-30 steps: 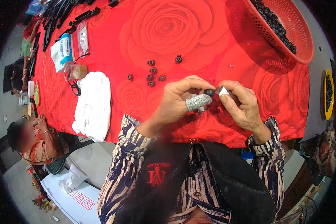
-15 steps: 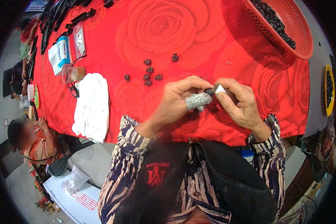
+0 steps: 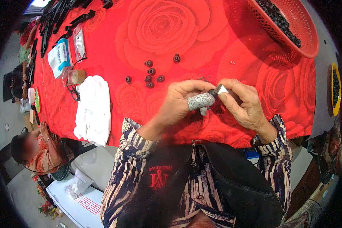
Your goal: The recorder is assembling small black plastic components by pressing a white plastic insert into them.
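Note:
My left hand (image 3: pixel 180 99) pinches a small black round part (image 3: pixel 212 92) between its fingertips. Grey speckled covering (image 3: pixel 200 101) wraps the thumb, and a second grey tip shows just below it. My right hand (image 3: pixel 244 102) grips a small dark piece with a white face (image 3: pixel 222 90), its dark end against the black part. The fingers hide most of this piece, so I cannot tell its kind. Left of my hands, several loose black round parts (image 3: pixel 151 71) sit on the red rose-patterned tablecloth (image 3: pixel 159 28). Dark crumbs lie around my fingertips.
A red plastic basket (image 3: pixel 309 45) of black parts stands far right, beyond it a yellow tray (image 3: pixel 334 108). On the left lie white cloth (image 3: pixel 93 110), a cup (image 3: pixel 78 76), a blue-white packet (image 3: pixel 60 57) and long black parts (image 3: pixel 51 24). Another person (image 3: pixel 45 152) sits at left.
My hands stay together in nearly the same place, with the left thumb slightly turned over the black part. The seated person at left has brought both hands together.

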`<state>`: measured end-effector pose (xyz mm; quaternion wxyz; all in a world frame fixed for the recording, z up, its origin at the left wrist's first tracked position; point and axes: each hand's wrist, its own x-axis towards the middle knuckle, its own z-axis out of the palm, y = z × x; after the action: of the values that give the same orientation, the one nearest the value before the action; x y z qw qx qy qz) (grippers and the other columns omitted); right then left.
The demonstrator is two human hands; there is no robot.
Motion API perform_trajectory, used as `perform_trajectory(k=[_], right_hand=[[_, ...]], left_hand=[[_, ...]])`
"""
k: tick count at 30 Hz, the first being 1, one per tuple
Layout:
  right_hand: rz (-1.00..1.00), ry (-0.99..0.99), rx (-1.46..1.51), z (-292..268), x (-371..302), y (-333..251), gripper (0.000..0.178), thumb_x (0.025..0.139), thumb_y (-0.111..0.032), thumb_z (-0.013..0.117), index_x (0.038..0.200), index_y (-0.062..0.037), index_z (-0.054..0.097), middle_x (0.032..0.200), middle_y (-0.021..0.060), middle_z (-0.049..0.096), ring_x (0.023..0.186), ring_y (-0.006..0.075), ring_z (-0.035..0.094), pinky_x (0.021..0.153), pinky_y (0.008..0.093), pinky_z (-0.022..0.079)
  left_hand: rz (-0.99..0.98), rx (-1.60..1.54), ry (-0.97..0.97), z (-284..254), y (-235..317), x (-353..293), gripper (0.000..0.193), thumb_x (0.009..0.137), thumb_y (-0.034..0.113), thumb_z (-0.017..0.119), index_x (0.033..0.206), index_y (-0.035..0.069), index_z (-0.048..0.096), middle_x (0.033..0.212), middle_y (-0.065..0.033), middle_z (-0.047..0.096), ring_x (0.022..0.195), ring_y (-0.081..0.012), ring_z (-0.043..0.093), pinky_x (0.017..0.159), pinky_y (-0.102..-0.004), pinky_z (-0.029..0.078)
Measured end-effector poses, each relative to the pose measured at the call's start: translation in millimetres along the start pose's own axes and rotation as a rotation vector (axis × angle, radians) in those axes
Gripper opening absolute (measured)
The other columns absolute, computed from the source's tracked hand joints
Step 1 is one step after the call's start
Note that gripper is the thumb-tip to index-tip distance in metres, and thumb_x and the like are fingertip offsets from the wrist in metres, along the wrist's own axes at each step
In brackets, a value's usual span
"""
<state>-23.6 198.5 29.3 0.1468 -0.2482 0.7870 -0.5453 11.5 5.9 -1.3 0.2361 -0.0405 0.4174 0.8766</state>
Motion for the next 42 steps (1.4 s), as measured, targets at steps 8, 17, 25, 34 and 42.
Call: perform_trajectory(k=[8, 17, 25, 34, 42], right_hand=[[-0.002, -0.013, -0.024, -1.4, 0.6, 1.2, 0.013, 0.086, -0.006, 0.058, 0.097, 0.0002, 0.057, 0.073, 0.0098, 0.058, 0.062, 0.0182, 0.059, 0.055, 0.029, 0.044], [-0.011, -0.055, -0.005, -5.5, 3.1, 3.8, 0.012, 0.085, -0.005, 0.057, 0.096, 0.0008, 0.058, 0.071, 0.0102, 0.058, 0.061, 0.0182, 0.059, 0.053, 0.0294, 0.044], [-0.014, -0.072, 0.044, -6.5, 4.9, 4.4, 0.011, 0.085, -0.002, 0.055, 0.095, 0.002, 0.057, 0.066, 0.0089, 0.058, 0.054, 0.0152, 0.059, 0.05, 0.0276, 0.044], [-0.029, -0.065, 0.014, -4.7, 5.5, 4.1, 0.01, 0.085, -0.004, 0.056, 0.094, 0.0012, 0.057, 0.067, 0.0074, 0.059, 0.058, 0.0132, 0.059, 0.052, 0.0269, 0.044], [-0.035, 0.062, -0.003, -7.6, 6.3, 2.8, 0.021, 0.077, -0.002, 0.064, 0.097, 0.0002, 0.058, 0.07, 0.007, 0.058, 0.056, 0.0129, 0.057, 0.05, 0.027, 0.043]], left_hand=[[0.002, 0.019, 0.025, 1.5, -3.5, -0.1, 0.02, 0.087, 0.006, 0.059, 0.105, -0.003, 0.06, 0.086, -0.004, 0.061, 0.071, -0.0085, 0.057, 0.06, -0.0221, 0.049], [0.009, -0.001, 0.061, 6.5, -10.4, -3.0, 0.021, 0.088, 0.01, 0.06, 0.106, -0.002, 0.06, 0.084, -0.003, 0.06, 0.068, -0.0084, 0.057, 0.058, -0.021, 0.047], [0.04, -0.105, 0.053, 6.8, -17.1, 0.5, 0.021, 0.087, 0.009, 0.06, 0.105, -0.003, 0.061, 0.085, -0.0053, 0.062, 0.067, -0.009, 0.058, 0.058, -0.0215, 0.047], [0.1, -0.189, 0.09, 6.0, -19.0, 4.8, 0.023, 0.087, 0.01, 0.06, 0.106, -0.003, 0.061, 0.085, -0.0068, 0.062, 0.065, -0.011, 0.059, 0.056, -0.0226, 0.049], [0.018, -0.248, 0.023, 2.9, -17.4, 4.3, 0.024, 0.087, 0.01, 0.06, 0.107, -0.003, 0.06, 0.084, -0.0069, 0.062, 0.065, -0.0122, 0.06, 0.054, -0.0241, 0.05]])
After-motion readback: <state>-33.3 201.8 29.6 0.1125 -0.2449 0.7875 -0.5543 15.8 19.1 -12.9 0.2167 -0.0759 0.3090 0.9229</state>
